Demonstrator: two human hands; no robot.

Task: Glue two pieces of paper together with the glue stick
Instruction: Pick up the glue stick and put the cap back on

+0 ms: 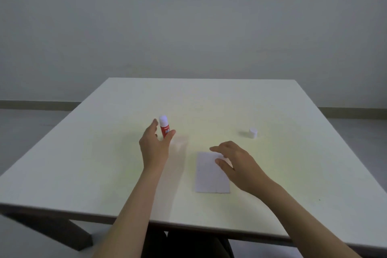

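Note:
A red glue stick (164,127) with a white top stands upright on the white table (104,163), left of centre. My left hand (154,146) is just in front of it, fingers spread on either side of the tube, not clearly gripping it. A white sheet of paper (210,174) lies flat near the middle of the table; I cannot tell whether it is one sheet or two stacked. My right hand (236,163) hovers over the paper's right edge with fingers apart, holding nothing. A small white cap (253,133) sits apart at the right.
The table's near edge runs just below my forearms, with dark table legs and my dark-clothed lap underneath. A plain grey wall and a floor with a skirting board lie behind the table.

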